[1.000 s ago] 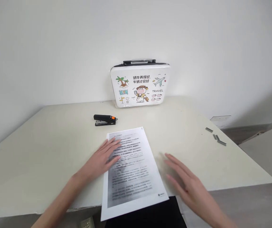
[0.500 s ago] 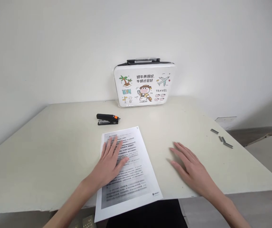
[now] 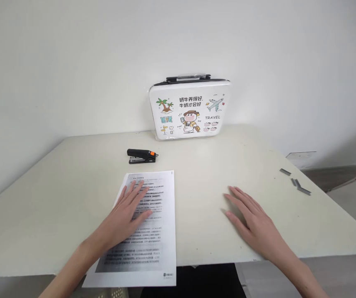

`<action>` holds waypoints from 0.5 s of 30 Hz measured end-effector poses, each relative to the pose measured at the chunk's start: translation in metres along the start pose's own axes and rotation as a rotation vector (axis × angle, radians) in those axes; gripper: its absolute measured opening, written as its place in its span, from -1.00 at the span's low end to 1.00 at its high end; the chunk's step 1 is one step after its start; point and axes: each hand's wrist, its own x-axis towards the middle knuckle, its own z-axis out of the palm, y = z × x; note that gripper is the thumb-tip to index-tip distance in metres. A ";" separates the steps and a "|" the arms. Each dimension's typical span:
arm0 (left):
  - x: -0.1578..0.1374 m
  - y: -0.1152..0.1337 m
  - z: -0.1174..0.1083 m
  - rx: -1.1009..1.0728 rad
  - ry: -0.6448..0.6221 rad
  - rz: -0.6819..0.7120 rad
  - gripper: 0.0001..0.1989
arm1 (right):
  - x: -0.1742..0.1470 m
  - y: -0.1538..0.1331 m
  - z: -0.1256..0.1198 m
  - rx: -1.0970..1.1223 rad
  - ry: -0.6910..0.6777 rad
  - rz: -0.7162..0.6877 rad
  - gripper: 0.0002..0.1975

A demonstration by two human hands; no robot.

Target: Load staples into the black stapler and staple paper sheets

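Observation:
My left hand (image 3: 128, 217) lies flat on a printed sheet of paper (image 3: 146, 256), its fingers spread over the upper text. The sheet's bottom end juts past the table's front edge. Whether more sheets lie beneath it I cannot tell. Just beyond the paper's top edge rests a black stapler (image 3: 142, 156) with an orange patch. To the right, my right hand (image 3: 252, 219) rests on the bare tabletop, fingers stretched out, holding nothing.
Several grey strips of staples (image 3: 303, 190) lie near the right edge of the off-white table (image 3: 202, 231). At the back, a white cartoon-printed case (image 3: 190, 107) with a black handle leans against the wall.
The paper has slid to the left with my left hand on it and has turned a little. My right hand stays in nearly the same place.

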 end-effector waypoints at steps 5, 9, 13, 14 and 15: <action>0.004 0.007 0.020 0.033 0.030 -0.060 -0.21 | 0.000 0.000 0.000 -0.004 0.005 -0.006 -0.45; 0.001 0.001 0.026 0.078 0.055 -0.091 -0.18 | 0.000 0.001 0.000 -0.001 0.010 -0.009 -0.46; -0.004 -0.006 0.022 0.072 0.077 -0.136 -0.20 | -0.001 0.002 0.000 -0.004 0.001 0.003 -0.45; -0.004 -0.008 0.020 0.071 0.080 -0.146 -0.20 | -0.002 0.003 0.000 -0.004 -0.001 0.004 -0.45; -0.005 -0.010 0.019 0.074 0.080 -0.156 -0.20 | -0.002 0.003 0.000 -0.004 -0.003 0.005 -0.45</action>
